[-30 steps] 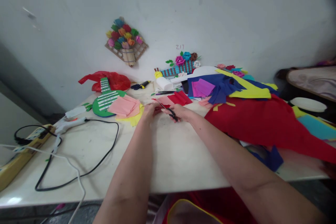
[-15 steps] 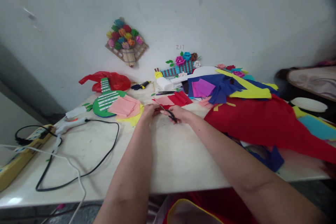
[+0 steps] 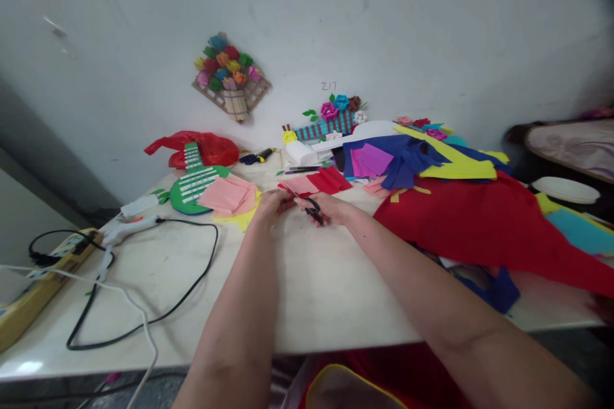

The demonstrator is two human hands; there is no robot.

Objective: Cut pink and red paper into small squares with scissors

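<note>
In the middle of the table my right hand [image 3: 330, 208] is wrapped round the black handles of a pair of scissors [image 3: 313, 209]. The handle loops look somewhat spread, and the blades point up and left towards my other hand. My left hand [image 3: 272, 204] is closed just left of the blade tips. Whatever its fingers pinch is hidden or too small to name. Right behind the scissors lie a pink sheet [image 3: 300, 186] and a folded red sheet [image 3: 330, 180]. Pink squares [image 3: 229, 195] rest to the left on a green guitar-shaped craft [image 3: 194, 185].
A glue gun [image 3: 129, 228] lies at left, its black cord [image 3: 192, 297] looped on the table beside a yellow power strip [image 3: 48, 281]. Yellow-black pliers [image 3: 259, 156] lie at the back. Large red [image 3: 470, 223] and blue sheets [image 3: 403, 169] cover the right side.
The scissor handles have spread wider in my right hand. Both hands stay in nearly the same place.
</note>
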